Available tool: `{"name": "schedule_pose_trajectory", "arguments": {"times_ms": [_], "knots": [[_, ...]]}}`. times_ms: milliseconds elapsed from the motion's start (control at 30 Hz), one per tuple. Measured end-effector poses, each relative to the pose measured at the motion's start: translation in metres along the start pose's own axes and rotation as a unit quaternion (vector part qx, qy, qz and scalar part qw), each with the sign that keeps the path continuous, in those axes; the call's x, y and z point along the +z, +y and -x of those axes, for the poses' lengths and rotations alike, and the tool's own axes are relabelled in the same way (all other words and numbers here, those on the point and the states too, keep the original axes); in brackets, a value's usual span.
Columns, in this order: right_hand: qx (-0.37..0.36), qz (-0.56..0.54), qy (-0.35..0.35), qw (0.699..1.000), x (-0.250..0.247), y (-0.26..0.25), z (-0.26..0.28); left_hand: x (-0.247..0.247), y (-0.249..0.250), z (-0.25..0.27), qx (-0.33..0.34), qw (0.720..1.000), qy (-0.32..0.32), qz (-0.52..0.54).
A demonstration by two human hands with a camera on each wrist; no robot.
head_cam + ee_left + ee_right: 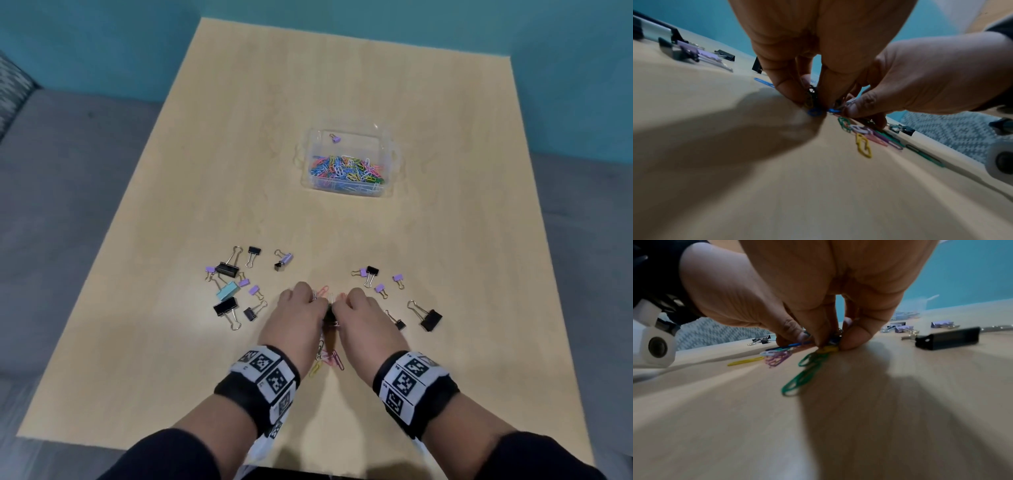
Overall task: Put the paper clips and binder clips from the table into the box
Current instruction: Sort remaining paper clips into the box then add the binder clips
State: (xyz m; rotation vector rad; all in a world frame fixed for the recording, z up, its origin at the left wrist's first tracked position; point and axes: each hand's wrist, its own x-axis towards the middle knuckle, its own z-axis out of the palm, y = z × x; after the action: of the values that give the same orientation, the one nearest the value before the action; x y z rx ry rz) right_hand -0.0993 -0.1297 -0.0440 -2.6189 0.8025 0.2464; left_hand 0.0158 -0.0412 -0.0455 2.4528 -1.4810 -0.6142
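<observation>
Both hands [334,308] pinching paper clips [797,379] on pale wood table [342,85]; teal wall [102,44], grey floor [68,171].

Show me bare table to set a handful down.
Bare: the wide wooden table strip between the clear plastic box and the binder clips. Crowded: black and purple binder clips flank both hands, coloured paper clips between the wrists.

Light wood-grain table [342,85]: extends ahead of the hands. Teal wall [102,41]: seen beyond the table's far edge. Grey floor [68,205]: seen to the left of the hands. Grey patterned fabric [10,89]: seen at far left.
</observation>
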Motion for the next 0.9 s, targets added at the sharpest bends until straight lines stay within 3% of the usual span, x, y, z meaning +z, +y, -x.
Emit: {"name": "schedule_pose_trajectory", "arguments": {"times_ms": [267,400,533,633,767,833,900], "knots": [[0.002,0.022,-0.031,0.999,-0.01,0.007,-0.003,-0.004,-0.004,-0.003,0.018,1.0,-0.007,-0.019],[0.03,-0.038,-0.023,0.999,-0.016,0.012,-0.006,-0.01,-0.004,-0.007,0.016,0.999,-0.022,-0.022],[0.052,-0.132,-0.048,0.989,-0.027,0.019,-0.009,-0.02,-0.007,-0.01,-0.016,0.998,-0.026,0.058],[0.086,-0.237,-0.076,0.965,-0.037,0.027,-0.013,-0.033,-0.013,-0.014,-0.04,0.984,-0.052,0.165],[0.142,-0.405,-0.104,0.897,-0.056,0.032,-0.027,-0.057,-0.018,-0.03,-0.08,0.939,-0.084,0.324],[0.154,-0.453,-0.085,0.874,-0.073,0.035,-0.042,-0.072,-0.019,-0.05,-0.095,0.918,-0.077,0.377],[0.153,-0.465,-0.044,0.871,-0.093,0.041,-0.067,-0.088,-0.019,-0.08,-0.095,0.916,-0.05,0.386]]}}
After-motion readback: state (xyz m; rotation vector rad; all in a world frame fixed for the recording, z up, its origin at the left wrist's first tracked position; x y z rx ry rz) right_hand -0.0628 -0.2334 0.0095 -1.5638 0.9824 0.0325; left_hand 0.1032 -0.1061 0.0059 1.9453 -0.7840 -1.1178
